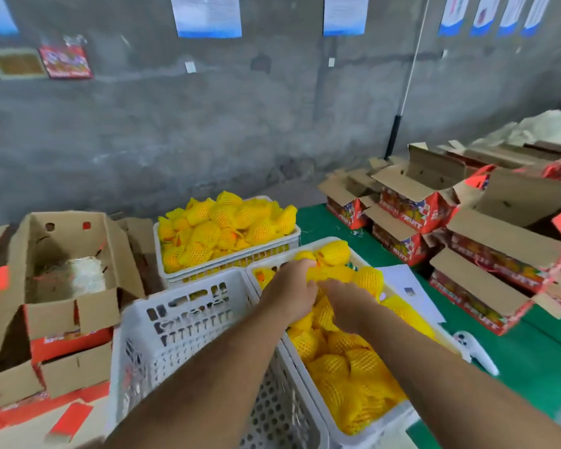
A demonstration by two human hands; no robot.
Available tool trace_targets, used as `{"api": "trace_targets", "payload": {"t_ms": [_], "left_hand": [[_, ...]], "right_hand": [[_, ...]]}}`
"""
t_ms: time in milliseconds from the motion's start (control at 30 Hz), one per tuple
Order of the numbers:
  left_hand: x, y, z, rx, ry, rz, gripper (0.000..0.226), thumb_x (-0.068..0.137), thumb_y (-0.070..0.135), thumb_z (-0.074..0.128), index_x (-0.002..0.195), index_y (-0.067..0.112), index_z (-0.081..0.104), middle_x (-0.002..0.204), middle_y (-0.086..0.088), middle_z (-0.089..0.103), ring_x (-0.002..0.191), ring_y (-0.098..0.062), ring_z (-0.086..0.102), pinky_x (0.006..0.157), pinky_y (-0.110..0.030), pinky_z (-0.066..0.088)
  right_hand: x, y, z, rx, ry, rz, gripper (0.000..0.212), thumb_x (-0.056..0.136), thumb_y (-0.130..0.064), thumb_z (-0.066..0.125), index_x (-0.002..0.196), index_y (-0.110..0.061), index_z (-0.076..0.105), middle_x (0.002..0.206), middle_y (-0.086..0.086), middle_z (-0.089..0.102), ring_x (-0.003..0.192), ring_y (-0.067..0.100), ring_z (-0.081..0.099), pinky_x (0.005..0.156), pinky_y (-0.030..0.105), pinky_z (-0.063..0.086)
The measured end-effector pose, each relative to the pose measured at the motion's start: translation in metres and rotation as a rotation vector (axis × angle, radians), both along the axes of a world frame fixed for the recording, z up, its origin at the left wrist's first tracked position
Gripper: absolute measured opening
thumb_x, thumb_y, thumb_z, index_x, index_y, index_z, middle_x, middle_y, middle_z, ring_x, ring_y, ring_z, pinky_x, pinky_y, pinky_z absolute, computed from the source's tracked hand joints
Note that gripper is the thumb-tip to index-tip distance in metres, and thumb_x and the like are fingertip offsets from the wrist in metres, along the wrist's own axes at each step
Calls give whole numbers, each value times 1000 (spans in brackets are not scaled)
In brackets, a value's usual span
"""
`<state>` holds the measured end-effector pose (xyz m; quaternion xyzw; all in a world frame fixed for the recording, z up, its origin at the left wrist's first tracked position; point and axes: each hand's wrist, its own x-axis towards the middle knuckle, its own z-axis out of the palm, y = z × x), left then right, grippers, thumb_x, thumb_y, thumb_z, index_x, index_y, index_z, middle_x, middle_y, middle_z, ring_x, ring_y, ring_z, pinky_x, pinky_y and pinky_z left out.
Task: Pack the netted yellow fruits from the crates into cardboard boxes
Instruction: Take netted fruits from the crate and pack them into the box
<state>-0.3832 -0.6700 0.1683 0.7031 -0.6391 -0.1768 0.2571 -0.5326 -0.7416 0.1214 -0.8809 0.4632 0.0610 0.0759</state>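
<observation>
Left hand: the left hand (287, 293) is down in the near crate, fingers curled over a netted yellow fruit (329, 275) at the top of the heap, gripping its mesh.
Right hand: the right hand (348, 306) sits just beside it, almost touching, fingers bent down into the pile; whether it actually has hold of a fruit I cannot tell, the fingertips are buried.
Near crate: white plastic crate (370, 429), heaped with fruits in yellow foam netting, resting on the green table (531, 361).
Far crate: a second white crate (227, 260) just behind, piled above its rim with the same netted fruits (224, 228).
Empty crate: a third white crate (188, 319) stands on the left, touching the near one, under the left forearm.
Open box, left: a cardboard box (65, 254), flaps up, with pale netting (85, 275) lying in the bottom.
Boxes, right: red-printed cardboard boxes (486, 254) stacked on the table, flaps open, well apart from the hands.
Paper: a white sheet (405, 286) lies at the near crate's right edge.
Tool: a white handled object (476, 351) lies on the green surface beside the crate.
</observation>
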Motion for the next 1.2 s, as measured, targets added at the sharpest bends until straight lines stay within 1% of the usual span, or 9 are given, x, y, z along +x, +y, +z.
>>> {"api": "trace_targets", "payload": {"t_ms": [200,400,533,633,700,800,900,1000,1200], "left_hand": [[-11,-23,-3,57,-103,0,40,105,27,53,145,27,53,150,-2,50,130,-22,54,103,-42,50],[-7,-27,-7,143,-166,48,41,105,32,51,145,28,52,150,-1,49,133,-22,53,106,-42,48],[-5,-25,-21,315,-26,97,55,106,46,48,155,24,38,159,-4,41,134,-22,52,101,-36,46],[-14,-25,-31,432,225,153,73,100,68,44,158,24,34,154,-9,48,131,-29,55,89,-36,47],[-23,-28,-34,256,325,163,58,103,57,49,151,26,47,147,-8,55,132,-29,55,95,-40,50],[-33,-31,-30,2,288,169,27,102,41,59,128,36,65,129,9,55,123,-13,54,93,-27,43],[-35,-33,-26,-89,155,132,16,101,35,62,112,34,73,112,10,55,106,-10,56,84,-24,41],[-31,-30,-21,-90,72,106,13,101,34,61,106,30,73,110,6,61,105,-12,58,87,-29,47],[-20,-8,-9,122,711,99,40,96,62,58,133,49,58,123,23,65,104,9,63,72,-11,50]], "right_hand": [[-18,-22,-60,-162,251,59,82,98,-23,62,162,-28,11,167,9,14,152,38,15,119,51,24],[-15,-17,-72,-274,136,183,89,89,-38,72,156,-25,15,156,6,39,146,36,28,122,52,13],[-26,-16,-57,-111,-282,-109,87,72,-65,69,146,-37,32,142,-9,52,136,21,42,118,50,20],[-21,-11,-45,208,-866,-291,69,67,-60,66,127,-41,39,93,-13,68,92,7,62,108,46,33],[-17,-9,-37,418,-1103,-267,72,71,-47,77,132,-33,42,94,-4,69,76,10,61,84,42,50],[-13,-9,-24,434,-1121,-167,65,74,-28,82,130,-34,50,120,-1,61,105,19,62,83,45,59],[-12,-10,-20,473,-1184,-110,51,72,-26,80,109,-50,55,103,-5,69,89,17,68,67,37,59],[-11,-9,-21,432,-1193,-84,44,75,-34,79,114,-40,59,107,0,69,93,18,66,72,43,57],[-12,-10,3,632,-1505,-338,39,95,-56,57,109,-20,54,85,5,57,75,15,60,64,30,49]]}}
